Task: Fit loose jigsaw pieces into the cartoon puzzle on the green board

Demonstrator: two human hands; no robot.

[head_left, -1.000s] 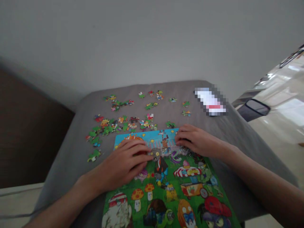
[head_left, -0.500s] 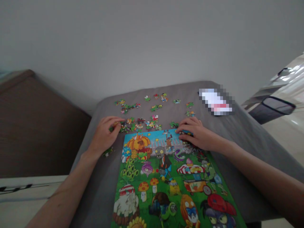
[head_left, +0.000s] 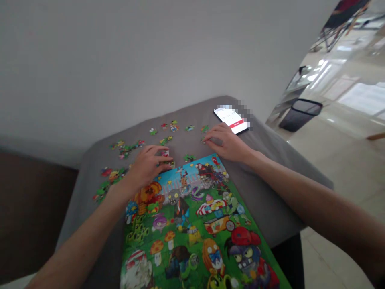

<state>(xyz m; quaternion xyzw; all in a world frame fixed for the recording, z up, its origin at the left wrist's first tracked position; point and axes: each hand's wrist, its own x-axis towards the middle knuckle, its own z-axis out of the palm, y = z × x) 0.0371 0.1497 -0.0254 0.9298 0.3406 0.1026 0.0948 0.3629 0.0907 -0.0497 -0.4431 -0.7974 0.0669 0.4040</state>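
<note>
The left hand (head_left: pixel 146 164) lies palm down on the grey bench (head_left: pixel 264 196), just past the top edge of the puzzle (head_left: pixel 192 224). Its fingers (head_left: pixel 164 151) are curled loosely over a few loose pieces (head_left: pixel 166 154) — the fingertips touch them, but whether any piece is pinched in the grip cannot be told, since the hand covers them. The forearm runs back toward the lower left, crossing the puzzle's upper left corner.

The right hand (head_left: pixel 226 141) rests farther out on the bench, beyond the puzzle's top right corner. Its fingers are bent, the tips pressed down beside a small piece (head_left: pixel 205 129); the grip looks narrow, yet what it holds, if anything, is hidden under the fingers. Just past this hand lies a phone (head_left: pixel 231 118), screen lit, close to the fingers but apart from them.

Between the two hands a single green piece (head_left: pixel 189 157) lies just above the puzzle's top edge. More pieces are scattered toward the far edge of the bench (head_left: pixel 168 126), and a denser cluster (head_left: pixel 111 176) sits left of the left hand — mostly green, some red and orange.

The puzzle itself is largely assembled: a bright cartoon picture with a green ground and a blue strip of sky at the top, reaching from the hands back to the near edge of the view.

Off to the right, on the shiny floor, stands a dark bin (head_left: pixel 300 114), well apart from the bench. A plain pale wall (head_left: pixel 120 60) rises behind.
</note>
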